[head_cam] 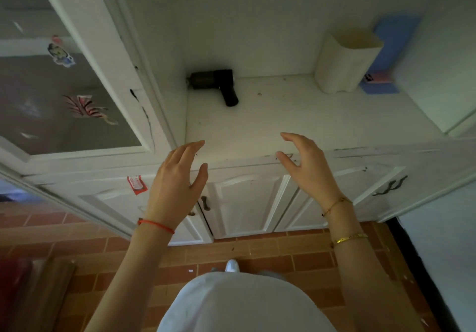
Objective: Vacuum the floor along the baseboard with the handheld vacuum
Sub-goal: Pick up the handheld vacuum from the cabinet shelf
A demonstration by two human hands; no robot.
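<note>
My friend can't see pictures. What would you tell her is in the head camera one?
A person's left hand and right hand hover open and empty over a white cabinet top, where a black handheld vacuum lies at the back. A cream container stands to its right, above a brick-tiled floor.

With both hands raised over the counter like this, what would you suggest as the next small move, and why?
Probably reach the left hand forward to grip the handle of the handheld vacuum. Both it and the right hand are open and hold nothing, short of the vacuum, which lies untouched at the back left of the white countertop; vacuuming cannot start until it is picked up.
</note>
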